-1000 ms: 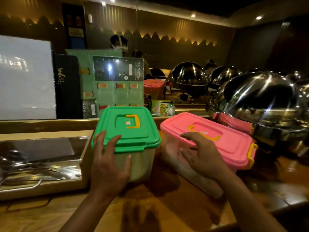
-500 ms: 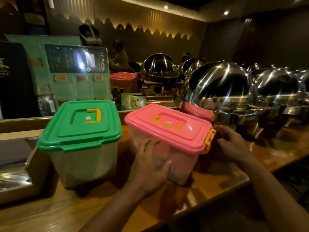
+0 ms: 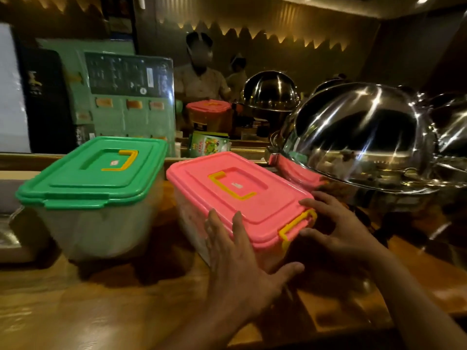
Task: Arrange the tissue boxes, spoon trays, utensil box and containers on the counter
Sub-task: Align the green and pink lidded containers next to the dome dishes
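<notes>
**Both hands squaring up the pink box**

Pink-lidded container (image 3: pixel 235 198) is sitting mid-counter, w/ its near corner pointing at the person and its long side running off toward 11 o'clock. Left hand (image 3: pixel 242 269) is pressing flat on the near side wall, fingers spread and reaching up to the lid rim, thumb splayed out toward 3 o'clock – open palm, not clamped. Right hand (image 3: pixel 336 228) is cupping the short end at the yellow latch (image 3: pixel 295 226), fingers curled loosely round that end; open cup, no real pinch. Prob. held this way for sliding or turning the box on the wood rather than lifting – palms on two adjacent faces are giving steering, not carry.

Green-lidded container (image 3: pixel 93 188) is standing at 9 o'clock of the pink one, apart from it w/ a gap of bare counter (image 3: pixel 113 299) between; nobody is touching it. It's looking roughly parallel to the back ledge; pink one is lying skewed, so I'd judge the step is lining it up beside the green.

Room: the gap at 9 o'clock is leaving space for closing up. At 2 o'clock the steel dome (image 3: pixel 358 137) is sitting near the box's far right corner – tight there, right knuckles could be clipping it. Counter's front edge is running near, at 5 o'clock, so pulling back is looking risky. Steel tray edge (image 3: pixel 10 238) is showing far left.
</notes>
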`<state>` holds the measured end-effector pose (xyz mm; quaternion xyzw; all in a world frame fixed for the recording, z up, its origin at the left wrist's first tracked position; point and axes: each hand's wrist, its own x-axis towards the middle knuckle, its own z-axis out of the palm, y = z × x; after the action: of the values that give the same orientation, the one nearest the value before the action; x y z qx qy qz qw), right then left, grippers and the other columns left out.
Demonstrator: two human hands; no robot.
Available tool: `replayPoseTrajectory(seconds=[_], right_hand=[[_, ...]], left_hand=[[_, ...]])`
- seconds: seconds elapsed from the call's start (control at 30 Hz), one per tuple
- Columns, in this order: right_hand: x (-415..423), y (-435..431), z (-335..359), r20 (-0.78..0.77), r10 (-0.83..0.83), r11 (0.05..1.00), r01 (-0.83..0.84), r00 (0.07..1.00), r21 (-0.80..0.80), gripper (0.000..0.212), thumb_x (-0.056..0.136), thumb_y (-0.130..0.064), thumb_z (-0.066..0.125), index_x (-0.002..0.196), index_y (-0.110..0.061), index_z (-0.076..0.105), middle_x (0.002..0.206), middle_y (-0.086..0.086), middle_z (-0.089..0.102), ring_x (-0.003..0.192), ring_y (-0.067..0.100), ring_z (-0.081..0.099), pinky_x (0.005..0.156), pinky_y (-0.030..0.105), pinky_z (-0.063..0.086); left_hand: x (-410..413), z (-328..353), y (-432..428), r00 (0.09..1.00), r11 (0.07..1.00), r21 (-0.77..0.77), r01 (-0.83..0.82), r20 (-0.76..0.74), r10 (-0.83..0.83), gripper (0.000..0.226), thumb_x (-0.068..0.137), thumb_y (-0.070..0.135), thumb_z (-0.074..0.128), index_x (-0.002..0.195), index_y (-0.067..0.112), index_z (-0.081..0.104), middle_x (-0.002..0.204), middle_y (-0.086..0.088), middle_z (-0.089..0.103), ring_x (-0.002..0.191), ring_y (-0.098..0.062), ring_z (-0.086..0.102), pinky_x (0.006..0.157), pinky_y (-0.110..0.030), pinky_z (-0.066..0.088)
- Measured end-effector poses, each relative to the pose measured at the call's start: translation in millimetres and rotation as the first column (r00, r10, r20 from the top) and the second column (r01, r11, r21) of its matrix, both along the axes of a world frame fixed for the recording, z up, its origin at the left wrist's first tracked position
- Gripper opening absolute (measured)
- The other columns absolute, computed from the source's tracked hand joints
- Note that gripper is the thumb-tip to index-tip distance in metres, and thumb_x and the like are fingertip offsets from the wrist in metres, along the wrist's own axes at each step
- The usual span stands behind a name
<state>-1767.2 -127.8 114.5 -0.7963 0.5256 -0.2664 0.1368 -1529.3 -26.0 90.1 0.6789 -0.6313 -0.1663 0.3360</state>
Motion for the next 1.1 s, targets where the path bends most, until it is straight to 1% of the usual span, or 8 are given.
replayPoseTrajectory(seconds=[0.1, 0.27, 0.4, 0.5, 0.57, 0.67, 0.8, 1.1], right_hand=[[6, -7, -3, 0.006, 0.08, 0.994, -0.079, 0.997, -0.069, 0.069, 0.071, -0.066, 0.072, 0.132, -0.042, 0.051, 0.157, -0.018, 0.028, 0.146, 0.006, 0.023, 0.113, 0.033, 0.027], [49, -5, -18, 0.077, 0.126, 0.968, -0.106, 0.989, -0.227, 0.062, 0.068, -0.074, 0.071, 0.112, -0.034, 0.053, 0.134, -0.014, 0.048, 0.138, 0.011, 0.037, 0.109, 0.044, 0.041], [89, -5, -30, 0.19, 0.077, 0.934, -0.005, 0.979, -0.357, 0.066, 0.069, -0.078, 0.069, 0.106, -0.025, 0.057, 0.119, -0.007, 0.051, 0.121, 0.019, 0.049, 0.096, 0.047, 0.047], [102, -9, -37, 0.195, -0.015, 0.927, 0.087, 0.981, -0.365, 0.066, 0.07, -0.081, 0.065, 0.109, -0.028, 0.057, 0.122, -0.007, 0.052, 0.128, 0.02, 0.046, 0.103, 0.049, 0.041], [106, -13, -39, 0.157, -0.075, 0.923, 0.129, 0.985, -0.363, 0.068, 0.071, -0.084, 0.059, 0.112, -0.029, 0.057, 0.126, -0.007, 0.053, 0.135, 0.02, 0.041, 0.112, 0.051, 0.033], [107, -20, -40, 0.067, -0.136, 0.921, 0.151, 0.988, -0.359, 0.074, 0.075, -0.088, 0.045, 0.12, -0.03, 0.055, 0.135, -0.006, 0.05, 0.143, 0.018, 0.032, 0.12, 0.051, 0.018], [108, -29, -37, 0.005, -0.171, 0.916, 0.161, 0.985, -0.366, 0.084, 0.077, -0.09, 0.036, 0.129, -0.027, 0.054, 0.143, -0.002, 0.047, 0.146, 0.02, 0.027, 0.123, 0.049, 0.012], [121, -59, -40, 0.035, -0.163, 0.954, 0.166, 0.986, -0.249, 0.089, 0.076, -0.087, 0.044, 0.139, -0.023, 0.045, 0.155, 0.004, 0.034, 0.151, 0.024, 0.012, 0.118, 0.049, 0.027]], left_hand=[[7, -5, -10, 0.999, 0.998, -0.049, -0.044, -0.009, 0.044, 0.147, 0.043, 0.104, 0.045, 0.159, 0.024, 0.001, 0.162, -0.005, -0.029, 0.153, -0.029, -0.019, 0.124, -0.046, 0.015], [51, -4, -33, 0.993, 0.982, -0.151, -0.115, -0.045, 0.109, 0.15, 0.039, 0.101, 0.052, 0.159, 0.016, 0.019, 0.168, -0.004, 0.007, 0.153, -0.022, 0.018, 0.118, -0.033, 0.023], [95, -6, -67, 0.989, 0.984, -0.17, -0.046, -0.149, 0.021, 0.134, 0.043, 0.087, 0.077, 0.155, 0.032, 0.029, 0.158, 0.005, 0.04, 0.142, -0.014, 0.044, 0.115, -0.043, 0.041], [102, 1, -79, 0.959, 0.967, -0.254, 0.037, -0.264, -0.106, 0.108, 0.037, 0.083, 0.081, 0.133, 0.059, 0.037, 0.132, 0.032, 0.049, 0.117, 0.02, 0.051, 0.093, -0.008, 0.046], [102, 9, -87, 0.952, 0.957, -0.285, 0.05, -0.276, -0.132, 0.095, 0.036, 0.082, 0.081, 0.118, 0.068, 0.036, 0.124, 0.035, 0.049, 0.109, 0.025, 0.051, 0.083, -0.001, 0.042], [106, 6, -103, 0.942, 0.951, -0.293, 0.1, -0.279, -0.185, 0.094, 0.043, 0.071, 0.088, 0.12, 0.074, 0.035, 0.126, 0.025, 0.058, 0.113, 0.012, 0.058, 0.09, -0.013, 0.051], [111, -3, -125, 0.942, 0.943, -0.311, 0.12, -0.265, -0.207, 0.109, 0.047, 0.066, 0.092, 0.14, 0.046, 0.038, 0.134, 0.012, 0.061, 0.12, -0.007, 0.061, 0.098, -0.041, 0.055], [123, -1, -156, 0.929, 0.928, -0.341, 0.153, -0.271, -0.253, 0.108, 0.051, 0.058, 0.095, 0.141, 0.036, 0.041, 0.131, 0.016, 0.06, 0.12, -0.004, 0.06, 0.097, -0.041, 0.056]])
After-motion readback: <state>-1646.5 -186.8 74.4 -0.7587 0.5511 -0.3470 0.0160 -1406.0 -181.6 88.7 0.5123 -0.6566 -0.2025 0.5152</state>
